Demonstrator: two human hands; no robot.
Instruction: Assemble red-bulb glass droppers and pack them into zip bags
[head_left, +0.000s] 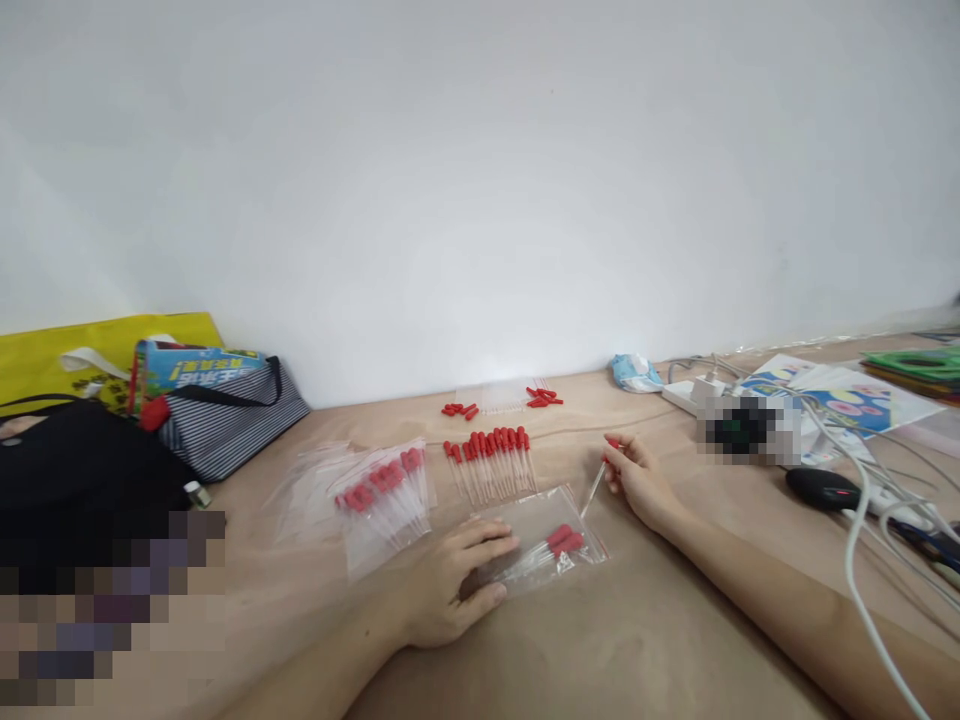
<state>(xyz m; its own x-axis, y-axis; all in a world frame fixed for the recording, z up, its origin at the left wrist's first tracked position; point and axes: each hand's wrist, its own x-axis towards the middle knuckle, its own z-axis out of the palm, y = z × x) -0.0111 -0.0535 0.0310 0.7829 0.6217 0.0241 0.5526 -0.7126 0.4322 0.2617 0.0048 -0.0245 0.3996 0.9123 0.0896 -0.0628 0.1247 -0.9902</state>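
A clear zip bag (536,520) lies flat on the table in front of me, with a few red-bulbed droppers (564,540) inside. My left hand (465,580) rests over the bag's left end, fingers stretched out and thumb apart. Just beyond the bag's right corner, my right hand (634,475) pinches a single dropper (595,490) by its red bulb, its thin tube slanting down toward the bag. Behind the bag, several loose droppers (487,465) stand side by side in a row, bulbs away from me. Filled bags of droppers (382,495) overlap to the left.
Small red rubber bulbs (544,398) lie near the wall. A striped bag (225,415) and a black bag (82,480) occupy the left side. To the right are a power strip (679,397), white cables (855,570), a black mouse-like object (823,490) and printed sheets (847,405).
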